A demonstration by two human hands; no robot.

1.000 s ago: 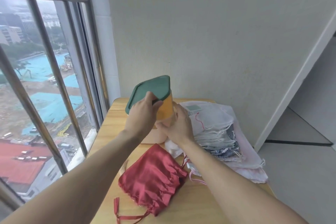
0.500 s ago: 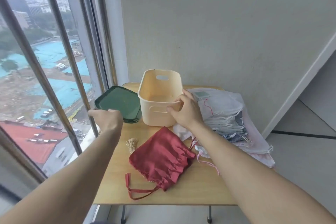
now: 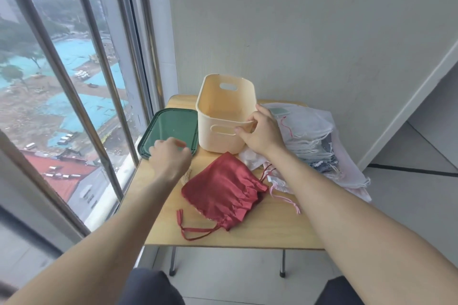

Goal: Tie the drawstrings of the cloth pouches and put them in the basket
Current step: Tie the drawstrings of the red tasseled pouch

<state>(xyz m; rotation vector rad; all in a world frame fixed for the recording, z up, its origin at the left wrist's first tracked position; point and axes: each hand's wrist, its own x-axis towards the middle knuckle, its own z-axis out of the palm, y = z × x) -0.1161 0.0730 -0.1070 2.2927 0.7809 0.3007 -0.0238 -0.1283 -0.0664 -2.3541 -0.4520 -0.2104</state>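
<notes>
Your red satin pouch (image 3: 223, 187) lies on the counter (image 3: 260, 233) just in front of the cream basket (image 3: 224, 116), its mouth gathered but its red drawstring (image 3: 192, 229) trailing loose, so nothing looks tied yet. The basket appears empty, its green lid (image 3: 171, 129) off beside it. Your right hand (image 3: 262, 131) grips the basket's near rim; your left hand (image 3: 169, 157) hovers blurred near the lid, holding nothing. The stack of pale pouches (image 3: 309, 138) waits at the right: nearly everything remains.

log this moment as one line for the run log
stage: setup | right hand: grips basket rim | left hand: blurred, over green lid | red pouch: on table, drawstring untied | basket: looks empty
</notes>
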